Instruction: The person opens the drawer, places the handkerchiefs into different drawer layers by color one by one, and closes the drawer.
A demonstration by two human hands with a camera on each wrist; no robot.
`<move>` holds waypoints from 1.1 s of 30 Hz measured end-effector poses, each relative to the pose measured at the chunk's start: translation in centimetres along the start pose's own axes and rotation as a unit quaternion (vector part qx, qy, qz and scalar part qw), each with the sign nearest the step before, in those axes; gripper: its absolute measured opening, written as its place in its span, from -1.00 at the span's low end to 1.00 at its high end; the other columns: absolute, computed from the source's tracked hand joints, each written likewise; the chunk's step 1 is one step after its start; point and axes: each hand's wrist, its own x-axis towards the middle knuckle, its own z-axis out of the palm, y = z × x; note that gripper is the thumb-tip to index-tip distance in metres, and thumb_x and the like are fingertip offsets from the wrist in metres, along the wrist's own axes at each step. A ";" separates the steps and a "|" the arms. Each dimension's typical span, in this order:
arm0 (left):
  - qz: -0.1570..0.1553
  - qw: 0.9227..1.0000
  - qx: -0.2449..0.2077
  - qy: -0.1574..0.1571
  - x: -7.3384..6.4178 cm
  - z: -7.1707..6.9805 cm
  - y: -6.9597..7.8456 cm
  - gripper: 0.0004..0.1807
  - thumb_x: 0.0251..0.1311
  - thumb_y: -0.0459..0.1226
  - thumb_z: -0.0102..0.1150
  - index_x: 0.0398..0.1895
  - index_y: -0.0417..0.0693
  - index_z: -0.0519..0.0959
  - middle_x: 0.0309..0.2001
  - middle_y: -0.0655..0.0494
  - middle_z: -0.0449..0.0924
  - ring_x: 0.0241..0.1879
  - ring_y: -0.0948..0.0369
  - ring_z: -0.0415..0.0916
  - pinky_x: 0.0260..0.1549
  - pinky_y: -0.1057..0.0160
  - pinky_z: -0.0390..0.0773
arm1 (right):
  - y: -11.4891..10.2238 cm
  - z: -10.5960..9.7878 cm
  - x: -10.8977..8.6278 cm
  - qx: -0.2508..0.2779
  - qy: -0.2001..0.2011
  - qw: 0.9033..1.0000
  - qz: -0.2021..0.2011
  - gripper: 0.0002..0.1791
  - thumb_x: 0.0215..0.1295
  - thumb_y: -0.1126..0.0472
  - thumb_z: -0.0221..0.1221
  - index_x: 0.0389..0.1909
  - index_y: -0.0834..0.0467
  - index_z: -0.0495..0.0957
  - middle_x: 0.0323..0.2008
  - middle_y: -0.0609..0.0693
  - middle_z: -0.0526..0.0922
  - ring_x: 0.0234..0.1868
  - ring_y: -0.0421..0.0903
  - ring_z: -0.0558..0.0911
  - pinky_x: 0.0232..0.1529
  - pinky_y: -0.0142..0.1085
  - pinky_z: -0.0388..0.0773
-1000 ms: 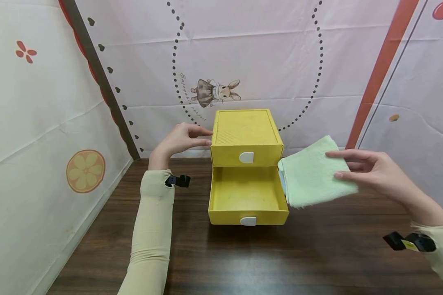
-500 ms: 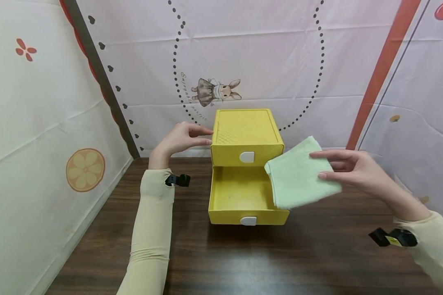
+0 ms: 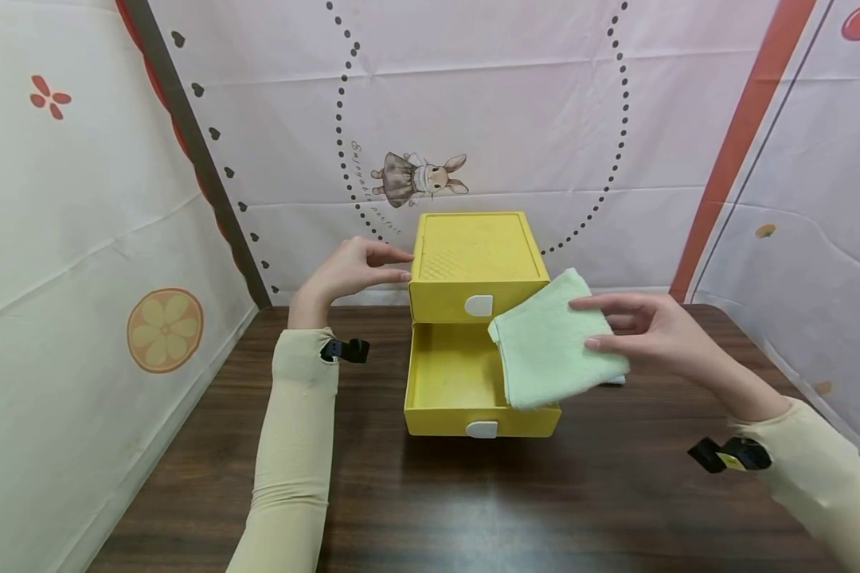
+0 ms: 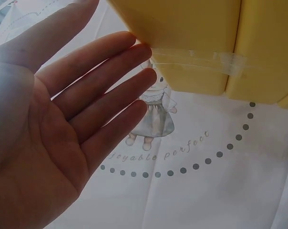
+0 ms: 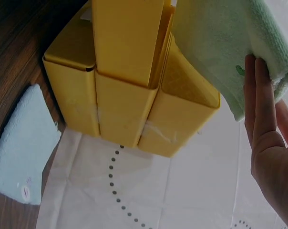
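A yellow drawer unit [image 3: 480,247] stands on the table, with an extended drawer [image 3: 455,370] below its top one; the visible part of that drawer's inside is bare. My left hand [image 3: 344,270] rests its fingertips at the unit's upper left side. In the left wrist view the fingers [image 4: 106,90] are nearly straight and the palm holds nothing. Between thumb and fingers, my right hand [image 3: 638,326] pinches a folded light green towel [image 3: 552,346]. This towel hangs over the right part of the extended drawer and hides it in the head view.
A folded pale blue towel [image 5: 27,143] lies on the dark wooden table [image 3: 430,509], right of the unit; the green towel mostly hides it in the head view. A printed white cloth [image 3: 487,119] forms the backdrop close behind. Clear tape [image 4: 201,59] runs along the unit's side.
My right hand has carried the green towel leftward, from beside the unit to over the extended drawer. A corner of the blue towel shows behind it. My left hand stays put.
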 end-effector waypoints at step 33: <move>0.005 1.000 0.011 0.004 0.1 0.0 -0.2 -0.47 -0.03 0.15 0.34 0.01 0.19 0.63 -0.01 0.19 0.65 -0.04 0.25 0.58 0.00 0.14 0.54 | 1.3 4.6 2.7 0.066 -0.030 0.997 -0.008 -0.48 0.13 0.26 0.32 0.16 0.12 0.51 0.18 0.05 0.49 -0.07 -0.11 0.68 -0.28 -0.21 0.67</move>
